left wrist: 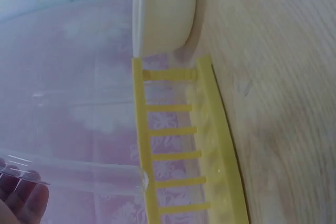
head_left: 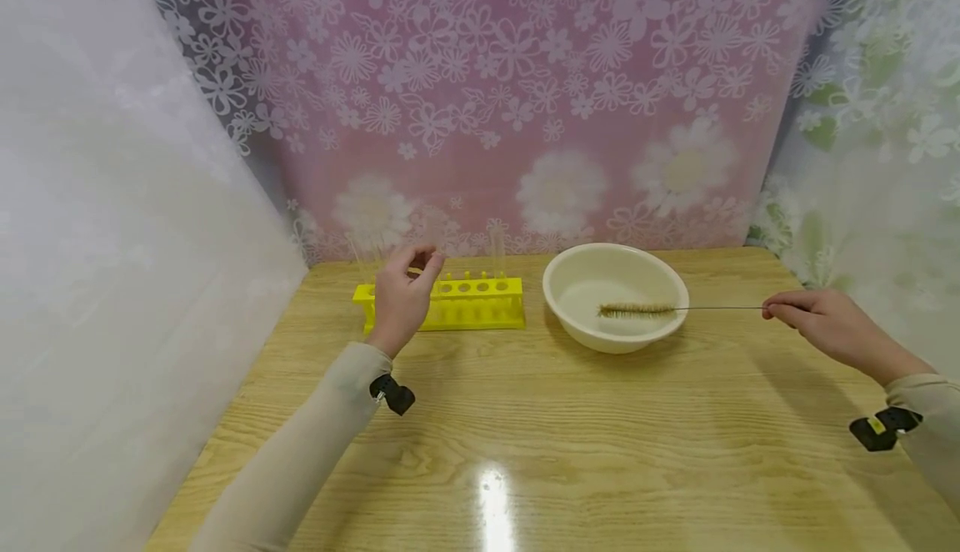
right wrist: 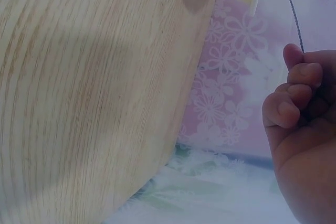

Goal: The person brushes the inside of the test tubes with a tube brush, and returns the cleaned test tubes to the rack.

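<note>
My left hand [head_left: 405,292] holds a clear glass test tube [left wrist: 102,178] by its upper part, over the yellow test tube rack [head_left: 472,318]. In the left wrist view, the tube's rounded bottom is at the rack's top bar; whether it has entered a hole I cannot tell. Other clear tubes stand in the rack, one near the right end [head_left: 498,253] and some at the left. The right hand [head_left: 832,327] pinches the thin twisted wire handle of a test tube brush [head_left: 637,310]. Its bristle head is over the cream basin [head_left: 562,318].
Rack and basin stand side by side near the back of the wooden table [head_left: 585,452]. A pink floral curtain [head_left: 480,118] hangs behind them. Pale sheets [head_left: 150,243] close off both sides. Each wrist carries a black camera mount [head_left: 393,393].
</note>
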`<control>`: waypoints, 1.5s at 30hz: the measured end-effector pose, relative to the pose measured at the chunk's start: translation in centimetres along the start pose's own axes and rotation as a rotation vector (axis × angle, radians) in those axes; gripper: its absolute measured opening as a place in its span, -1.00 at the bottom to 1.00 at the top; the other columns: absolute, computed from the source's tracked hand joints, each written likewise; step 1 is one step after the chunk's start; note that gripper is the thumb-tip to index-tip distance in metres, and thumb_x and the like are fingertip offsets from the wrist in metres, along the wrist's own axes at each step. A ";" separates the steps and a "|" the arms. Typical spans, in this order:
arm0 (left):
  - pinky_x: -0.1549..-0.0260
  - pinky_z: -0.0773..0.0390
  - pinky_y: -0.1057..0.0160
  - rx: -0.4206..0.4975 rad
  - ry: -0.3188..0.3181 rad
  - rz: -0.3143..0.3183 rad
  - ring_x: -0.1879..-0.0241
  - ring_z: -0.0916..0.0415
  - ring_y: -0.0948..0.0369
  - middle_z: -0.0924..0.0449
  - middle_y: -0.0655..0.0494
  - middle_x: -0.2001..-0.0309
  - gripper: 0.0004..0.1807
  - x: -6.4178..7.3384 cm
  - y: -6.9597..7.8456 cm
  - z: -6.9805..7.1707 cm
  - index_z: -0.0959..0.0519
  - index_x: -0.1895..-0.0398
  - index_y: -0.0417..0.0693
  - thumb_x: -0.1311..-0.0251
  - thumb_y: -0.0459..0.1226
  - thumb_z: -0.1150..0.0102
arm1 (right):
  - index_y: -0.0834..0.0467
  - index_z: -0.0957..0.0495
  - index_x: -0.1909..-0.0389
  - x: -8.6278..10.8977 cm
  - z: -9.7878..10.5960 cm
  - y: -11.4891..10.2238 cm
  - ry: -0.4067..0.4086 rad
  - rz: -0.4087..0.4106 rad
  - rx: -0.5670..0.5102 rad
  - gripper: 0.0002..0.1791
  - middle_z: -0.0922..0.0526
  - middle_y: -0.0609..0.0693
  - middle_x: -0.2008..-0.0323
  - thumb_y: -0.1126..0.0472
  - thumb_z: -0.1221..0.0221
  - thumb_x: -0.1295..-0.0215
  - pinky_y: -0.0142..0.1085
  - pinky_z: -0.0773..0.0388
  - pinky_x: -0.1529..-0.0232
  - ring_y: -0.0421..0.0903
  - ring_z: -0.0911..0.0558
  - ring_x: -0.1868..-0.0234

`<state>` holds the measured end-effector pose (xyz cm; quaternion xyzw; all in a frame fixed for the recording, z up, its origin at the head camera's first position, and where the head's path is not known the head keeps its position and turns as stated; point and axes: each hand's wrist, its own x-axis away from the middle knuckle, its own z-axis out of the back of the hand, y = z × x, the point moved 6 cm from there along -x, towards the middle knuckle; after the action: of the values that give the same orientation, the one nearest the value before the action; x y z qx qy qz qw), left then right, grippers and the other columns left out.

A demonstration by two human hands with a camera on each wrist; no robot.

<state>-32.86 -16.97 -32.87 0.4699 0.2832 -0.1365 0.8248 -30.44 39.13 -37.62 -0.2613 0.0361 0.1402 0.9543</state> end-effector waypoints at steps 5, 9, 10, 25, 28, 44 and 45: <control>0.24 -0.54 0.17 -0.082 0.111 0.000 0.24 -0.50 0.15 -0.54 0.08 0.18 -0.58 -0.8 -0.2 1.8 -0.68 -0.04 -0.04 -0.38 0.06 -0.19 | 0.38 -0.59 -0.12 -0.1 0.0 0.0 0.002 0.003 0.001 -0.62 -0.65 0.40 -0.01 0.19 0.04 -0.60 -0.41 -0.53 0.35 -0.74 -0.35 0.21; 0.29 -0.53 0.15 -0.139 0.169 0.004 0.27 -0.52 0.13 -0.55 0.03 0.21 -0.56 -1.3 -0.6 2.6 -0.69 -0.06 -0.07 -0.37 0.05 -0.21 | 0.37 -0.59 -0.12 -0.1 -0.1 0.1 0.000 0.001 0.002 -0.62 -0.65 0.40 -0.01 0.19 0.04 -0.60 -0.41 -0.53 0.35 -0.74 -0.35 0.22; 0.28 -0.54 0.15 -0.153 0.177 0.004 0.27 -0.53 0.12 -0.55 0.02 0.21 -0.56 -1.4 -0.8 2.8 -0.69 -0.06 -0.07 -0.37 0.05 -0.21 | 0.37 -0.59 -0.12 -0.1 -0.1 0.1 -0.002 0.001 0.002 -0.62 -0.65 0.40 -0.02 0.19 0.04 -0.60 -0.41 -0.53 0.35 -0.74 -0.35 0.22; 0.34 -0.55 0.05 -0.387 0.235 0.015 0.31 -0.56 0.09 -0.60 -0.01 0.22 -0.57 -2.3 -2.6 3.6 -0.68 -0.03 -0.17 -0.43 0.01 -0.16 | 0.38 -0.57 -0.14 0.1 -0.2 0.2 -0.006 -0.004 -0.004 -0.61 -0.65 0.41 -0.03 0.18 0.05 -0.60 -0.41 -0.53 0.35 -0.75 -0.36 0.22; 0.34 -0.55 0.03 -0.426 0.232 0.007 0.32 -0.56 0.07 -0.60 -0.02 0.25 -0.55 -2.4 -2.7 3.7 -0.67 -0.01 -0.19 -0.44 0.03 -0.13 | 0.38 -0.57 -0.14 0.1 -0.2 0.2 -0.007 -0.004 -0.006 -0.61 -0.64 0.41 -0.03 0.18 0.05 -0.61 -0.42 -0.53 0.35 -0.76 -0.35 0.22; 0.52 -0.58 0.09 -0.700 0.072 0.035 0.54 -0.61 0.07 -0.75 -0.04 0.24 -0.55 -2.3 -4.5 1.7 -0.59 -0.11 -0.19 -0.45 0.00 -0.11 | 0.38 -0.59 -0.12 0.0 -0.4 -0.1 0.003 0.015 -0.006 -0.63 -0.68 0.36 0.02 0.20 0.03 -0.60 -0.43 -0.55 0.33 -0.74 -0.38 0.22; 0.50 -0.60 0.08 -0.709 0.057 0.044 0.52 -0.62 0.07 -0.75 -0.05 0.24 -0.55 -2.3 -4.6 1.5 -0.60 -0.11 -0.20 -0.45 -0.01 -0.12 | 0.38 -0.59 -0.12 0.0 -0.4 -0.1 0.005 0.014 -0.002 -0.63 -0.68 0.36 0.02 0.19 0.03 -0.59 -0.43 -0.54 0.33 -0.75 -0.36 0.21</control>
<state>-36.42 -20.76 -34.13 0.1638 0.3258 0.0011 0.9312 -30.45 38.82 -37.93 -0.2625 0.0402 0.1464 0.9529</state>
